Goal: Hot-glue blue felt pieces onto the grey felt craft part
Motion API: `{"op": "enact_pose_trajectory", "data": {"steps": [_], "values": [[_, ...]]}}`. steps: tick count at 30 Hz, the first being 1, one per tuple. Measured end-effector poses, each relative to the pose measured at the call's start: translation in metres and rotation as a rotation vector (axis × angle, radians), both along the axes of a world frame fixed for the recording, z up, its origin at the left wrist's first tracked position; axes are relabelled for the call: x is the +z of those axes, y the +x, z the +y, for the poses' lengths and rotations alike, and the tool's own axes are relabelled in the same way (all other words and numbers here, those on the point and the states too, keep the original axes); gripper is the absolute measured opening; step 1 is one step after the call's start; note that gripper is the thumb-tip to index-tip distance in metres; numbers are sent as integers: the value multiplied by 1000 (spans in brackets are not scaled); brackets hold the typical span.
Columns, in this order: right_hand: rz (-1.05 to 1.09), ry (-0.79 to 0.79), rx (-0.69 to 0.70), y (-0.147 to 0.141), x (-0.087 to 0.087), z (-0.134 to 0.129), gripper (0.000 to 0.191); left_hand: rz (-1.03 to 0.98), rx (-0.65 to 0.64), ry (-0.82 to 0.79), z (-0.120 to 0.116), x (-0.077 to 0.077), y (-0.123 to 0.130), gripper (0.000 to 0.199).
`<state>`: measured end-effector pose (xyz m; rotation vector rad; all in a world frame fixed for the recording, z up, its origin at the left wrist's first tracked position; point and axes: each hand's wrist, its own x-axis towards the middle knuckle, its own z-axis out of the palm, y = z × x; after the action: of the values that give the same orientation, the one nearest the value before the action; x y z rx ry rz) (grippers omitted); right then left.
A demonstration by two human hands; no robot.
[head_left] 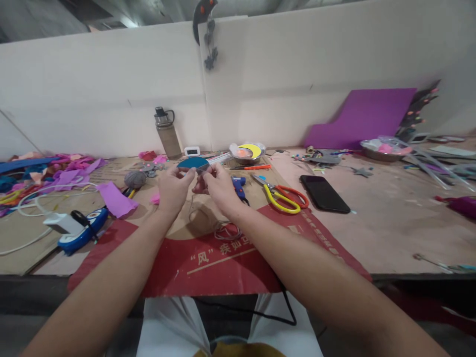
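Observation:
Both hands are raised over the brown and red paper (pixel 223 267), close together around a dark blue rounded piece (pixel 193 163). My left hand (pixel 174 187) pinches the piece's near edge between thumb and fingers. Just to its right, the fingers of my right hand (pixel 216 184) are pressed together at a thin cord near the piece's edge. That cord (pixel 191 210) hangs down toward a loose coil (pixel 226 231) on the paper. Beyond my right hand lies a blue glue gun (pixel 238 186), partly hidden by the hand.
Scissors with yellow and red handles (pixel 284 198) and a black phone (pixel 324 194) lie to the right. A bottle (pixel 168 136), grey yarn (pixel 135 179) and a bowl with a yellow crescent (pixel 248 153) stand farther back. A blue power strip (pixel 84 233) and felt scraps (pixel 63 176) are left.

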<state>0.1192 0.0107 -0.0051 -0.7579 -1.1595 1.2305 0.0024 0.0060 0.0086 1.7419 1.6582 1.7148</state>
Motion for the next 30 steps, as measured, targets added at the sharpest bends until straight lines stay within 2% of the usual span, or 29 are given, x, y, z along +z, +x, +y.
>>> {"op": "enact_pose_trajectory", "data": {"steps": [1,3,6,8,12,18,30], "values": [[11,-20,12,1,1,-1,13,-20,-8,-10,-1,1,1,24],[-69,10,-59,4,3,-2,13,-55,-21,-25,-2,1,3,23],[-270,177,-215,14,5,0,12,-126,-69,-9,2,-2,2,21],[-338,263,-253,20,6,2,10,-195,-129,12,7,-6,0,19],[-339,286,-273,26,5,5,10,-338,-222,-14,13,-11,0,20],[-359,312,-323,30,5,5,11,-492,-300,-52,7,-6,7,21],[-311,327,-309,33,3,10,9,-557,-353,-78,4,-2,12,19]]}}
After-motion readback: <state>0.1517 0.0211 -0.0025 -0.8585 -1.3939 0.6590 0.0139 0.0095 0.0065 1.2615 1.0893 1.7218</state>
